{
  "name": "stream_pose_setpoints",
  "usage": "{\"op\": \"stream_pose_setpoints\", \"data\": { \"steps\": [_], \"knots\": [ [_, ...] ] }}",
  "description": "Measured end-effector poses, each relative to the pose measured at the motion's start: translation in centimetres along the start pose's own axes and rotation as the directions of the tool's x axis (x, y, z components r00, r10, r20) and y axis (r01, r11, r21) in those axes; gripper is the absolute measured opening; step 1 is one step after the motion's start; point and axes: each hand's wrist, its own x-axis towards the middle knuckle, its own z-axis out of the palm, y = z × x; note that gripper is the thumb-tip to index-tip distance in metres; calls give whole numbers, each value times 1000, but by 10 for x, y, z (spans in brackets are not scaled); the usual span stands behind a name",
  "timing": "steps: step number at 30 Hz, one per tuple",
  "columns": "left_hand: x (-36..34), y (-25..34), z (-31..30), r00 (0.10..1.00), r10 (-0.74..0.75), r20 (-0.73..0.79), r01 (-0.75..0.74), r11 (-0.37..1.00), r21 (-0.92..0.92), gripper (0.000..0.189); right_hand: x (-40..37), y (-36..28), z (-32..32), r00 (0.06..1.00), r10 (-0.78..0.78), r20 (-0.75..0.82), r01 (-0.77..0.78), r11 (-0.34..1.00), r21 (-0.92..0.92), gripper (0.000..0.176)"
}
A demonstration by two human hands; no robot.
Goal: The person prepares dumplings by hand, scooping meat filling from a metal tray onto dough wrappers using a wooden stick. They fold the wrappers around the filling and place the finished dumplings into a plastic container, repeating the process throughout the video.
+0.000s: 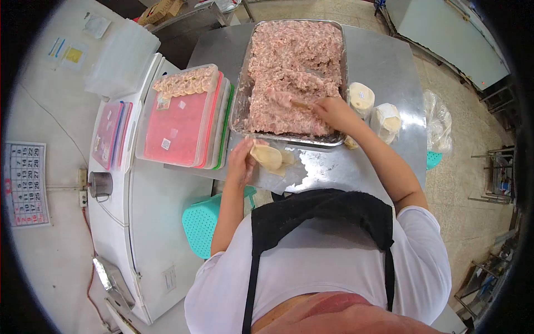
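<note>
A large metal tray (238,119) full of pink minced filling (295,55) lies on the steel table. My right hand (335,114) is closed on a thin wooden spatula (301,104), whose tip is in the filling. Below the tray's near left corner, my left hand (242,162) holds pale round dough wrappers (269,157), which hang to the right of its fingers. Two stacks of wrappers, a nearer one (386,119) and a farther one (361,97), stand right of the tray. At the left, filled dumplings (186,83) lie in a row on a pink-lidded box.
The box stack (172,133) stands left of the tray, near a white freezer (161,222) with more boxes (111,133) and a metal cup (100,185). A turquoise basket (201,225) sits below the table's left edge. A plastic bag (438,122) is at the right.
</note>
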Motion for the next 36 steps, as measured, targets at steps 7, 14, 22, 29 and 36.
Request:
{"op": "stream_pose_setpoints", "data": {
  "steps": [7,14,22,29,36],
  "knots": [
    [33,19,11,996,28,79,-6,964,-266,31,-12,-18,-20,964,251,-93,-201,908,368,41],
    [69,49,28,916,-30,401,301,713,-633,43,-24,-60,-15,929,339,-146,-192,782,594,36],
    [71,67,44,839,32,543,427,581,-693,45,-27,-87,0,905,387,-175,-187,732,655,38],
    [89,60,56,904,-10,428,365,542,-757,56,-28,-81,3,946,243,-216,-121,879,461,35],
    [98,47,59,977,-10,211,171,629,-759,77,-42,-77,-41,994,85,-68,-103,941,-324,29]
  ]
}}
